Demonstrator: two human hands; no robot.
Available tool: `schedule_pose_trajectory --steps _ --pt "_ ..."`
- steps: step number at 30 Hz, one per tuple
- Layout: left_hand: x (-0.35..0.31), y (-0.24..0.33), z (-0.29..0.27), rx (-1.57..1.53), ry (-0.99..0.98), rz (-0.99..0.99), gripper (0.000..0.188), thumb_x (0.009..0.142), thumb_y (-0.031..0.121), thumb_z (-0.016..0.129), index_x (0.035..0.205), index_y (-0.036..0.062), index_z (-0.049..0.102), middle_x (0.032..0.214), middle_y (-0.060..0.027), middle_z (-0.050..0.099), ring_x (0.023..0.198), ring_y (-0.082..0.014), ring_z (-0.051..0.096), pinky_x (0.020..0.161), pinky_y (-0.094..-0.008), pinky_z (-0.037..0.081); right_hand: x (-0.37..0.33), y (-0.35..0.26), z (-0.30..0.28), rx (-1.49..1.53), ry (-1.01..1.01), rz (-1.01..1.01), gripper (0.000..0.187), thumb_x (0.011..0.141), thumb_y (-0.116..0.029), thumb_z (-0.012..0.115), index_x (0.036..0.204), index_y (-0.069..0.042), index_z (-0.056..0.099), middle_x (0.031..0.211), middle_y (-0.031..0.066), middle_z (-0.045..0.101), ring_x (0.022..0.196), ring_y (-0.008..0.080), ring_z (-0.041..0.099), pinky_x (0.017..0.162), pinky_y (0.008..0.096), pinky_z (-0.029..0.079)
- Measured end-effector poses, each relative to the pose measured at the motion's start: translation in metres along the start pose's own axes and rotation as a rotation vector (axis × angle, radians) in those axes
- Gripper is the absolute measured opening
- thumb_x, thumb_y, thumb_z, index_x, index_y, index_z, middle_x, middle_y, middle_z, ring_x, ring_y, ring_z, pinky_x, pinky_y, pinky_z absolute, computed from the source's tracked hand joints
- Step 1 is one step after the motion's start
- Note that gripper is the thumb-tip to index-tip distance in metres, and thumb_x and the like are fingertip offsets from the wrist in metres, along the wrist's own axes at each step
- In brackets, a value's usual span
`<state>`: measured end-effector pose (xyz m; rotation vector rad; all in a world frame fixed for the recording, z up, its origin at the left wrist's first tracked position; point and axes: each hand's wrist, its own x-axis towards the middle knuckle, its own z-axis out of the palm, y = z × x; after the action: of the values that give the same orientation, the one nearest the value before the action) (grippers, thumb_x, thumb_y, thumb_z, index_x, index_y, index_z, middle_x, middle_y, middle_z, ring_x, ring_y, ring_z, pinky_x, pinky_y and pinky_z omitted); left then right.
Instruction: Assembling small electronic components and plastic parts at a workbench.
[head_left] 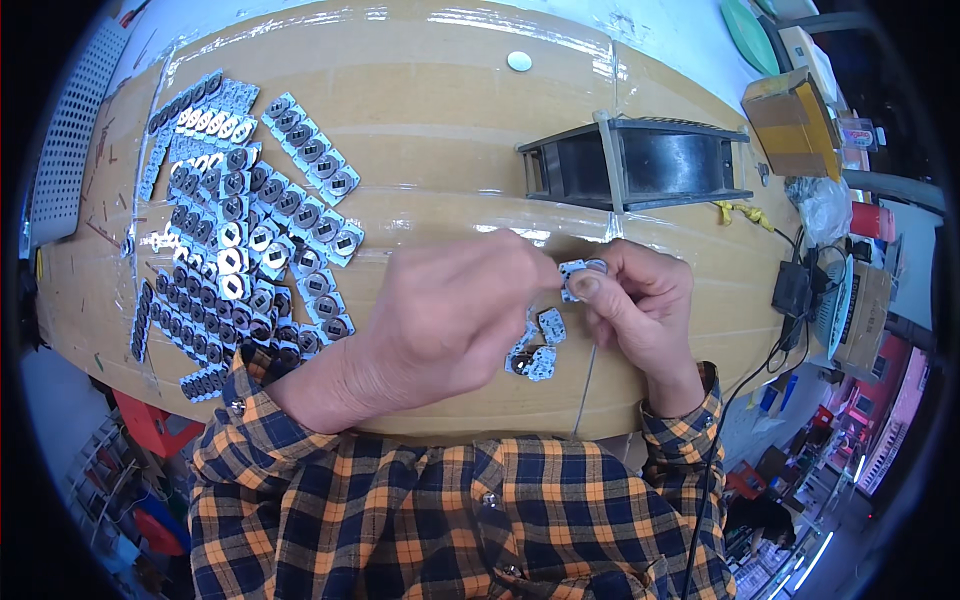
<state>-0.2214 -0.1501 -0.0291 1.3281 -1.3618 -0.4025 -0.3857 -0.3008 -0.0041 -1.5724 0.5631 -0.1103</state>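
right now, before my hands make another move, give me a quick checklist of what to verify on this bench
1. Right hand has the small board piece: ok, pinched between thumb and fingers.
2. Left hand touching that piece: cannot tell, the hand is blurred.
3. Loose pieces grouped near the hands: ok, on the cardboard surface.
4. Board strips neatly lined up: not ok, many overlap at different angles.
5. Black frame clear of both hands: ok, beyond them.

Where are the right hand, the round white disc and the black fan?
Right hand (pixel 648 312): head view, middle of the hand.
Round white disc (pixel 518 61): head view, centre of its face.
Black fan (pixel 662 165): head view, its curved side wall.
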Motion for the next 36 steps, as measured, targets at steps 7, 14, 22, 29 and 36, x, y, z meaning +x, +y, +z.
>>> schedule_pose_trajectory --steps 7,14,22,29,36 --pt "0.003 0.009 -0.004 -0.427 0.028 -0.432 0.021 0.089 -0.007 0.056 0.108 -0.0043 0.066 0.100 -0.0100 0.066 0.081 -0.0124 0.067 0.067 -0.0226 0.052 0.006 -0.002 -0.003 -0.430 -0.085 -0.427 0.009 0.088 -0.005 0.067 0.088 0.004 0.069 0.070 0.0109 0.062 0.060 0.0211 0.060 0.056 0.0329 0.046" --pt "0.002 0.006 -0.003 -0.439 -0.077 -0.330 0.017 0.092 -0.005 0.057 0.105 -0.0037 0.066 0.098 -0.0087 0.065 0.081 -0.0112 0.066 0.068 -0.0226 0.051 0.001 0.004 -0.005 -0.251 -0.061 -0.357 0.018 0.095 -0.008 0.061 0.082 0.004 0.066 0.065 0.0049 0.062 0.045 0.0060 0.051 0.041 0.0222 0.035" --pt "-0.001 0.015 0.009 -0.483 -0.023 -0.462 0.010 0.093 0.000 0.059 0.101 -0.0044 0.064 0.095 -0.0082 0.066 0.079 -0.0081 0.063 0.064 -0.0206 0.050 0.002 0.000 0.001 -0.315 -0.091 -0.326 0.015 0.092 -0.008 0.065 0.081 0.003 0.065 0.061 0.0049 0.059 0.050 0.0092 0.053 0.046 0.0252 0.038" --pt "0.001 0.015 -0.007 -0.800 -0.129 -0.722 0.014 0.095 0.009 0.063 0.103 -0.0027 0.063 0.086 -0.0052 0.067 0.068 -0.0043 0.061 0.051 -0.0173 0.045 -0.006 -0.002 -0.005 0.230 -0.126 0.050 0.022 0.096 -0.014 0.058 0.083 0.003 0.061 0.060 0.0048 0.057 0.041 0.0052 0.042 0.038 0.0210 0.033" --pt "-0.003 0.014 0.009 -0.624 0.099 -0.450 0.012 0.090 -0.001 0.063 0.102 -0.0030 0.063 0.084 -0.0049 0.066 0.069 -0.0092 0.063 0.054 -0.0227 0.048 0.000 0.004 -0.003 0.417 -0.059 0.082 0.024 0.097 -0.016 0.057 0.081 0.002 0.057 0.060 0.0051 0.055 0.039 0.0052 0.041 0.035 0.0210 0.034"
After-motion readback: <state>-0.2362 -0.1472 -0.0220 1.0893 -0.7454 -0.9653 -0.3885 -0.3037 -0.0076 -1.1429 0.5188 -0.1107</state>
